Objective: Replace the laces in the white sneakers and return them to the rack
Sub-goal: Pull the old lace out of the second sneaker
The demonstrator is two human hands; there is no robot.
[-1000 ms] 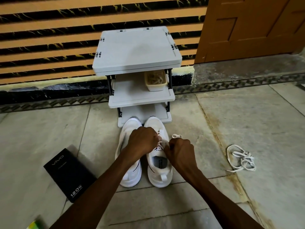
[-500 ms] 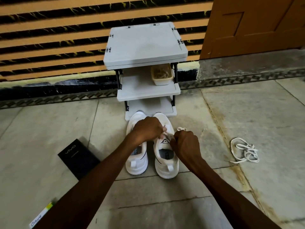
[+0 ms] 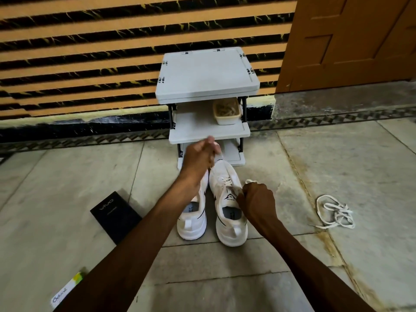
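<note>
Two white sneakers stand side by side on the floor in front of the grey rack (image 3: 208, 131). The right sneaker (image 3: 227, 199) carries a white lace (image 3: 226, 180) through its eyelets. My left hand (image 3: 199, 154) is raised above the toe and grips one end of that lace, pulling it up and away. At the tongue, my right hand (image 3: 256, 201) pinches the other end, a loop of which shows by the knuckles. My left forearm partly covers the left sneaker (image 3: 192, 218).
A loose bundle of white laces (image 3: 335, 211) lies on the floor to the right. A black phone box (image 3: 116, 216) lies left of the shoes, a small carton (image 3: 67, 290) at the lower left. A tub (image 3: 227, 111) sits on the rack's middle shelf.
My left hand has risen from the shoe's eyelets towards the rack, drawing the lace end out. My right hand has stayed at the tongue. The camera has shifted left and back.
</note>
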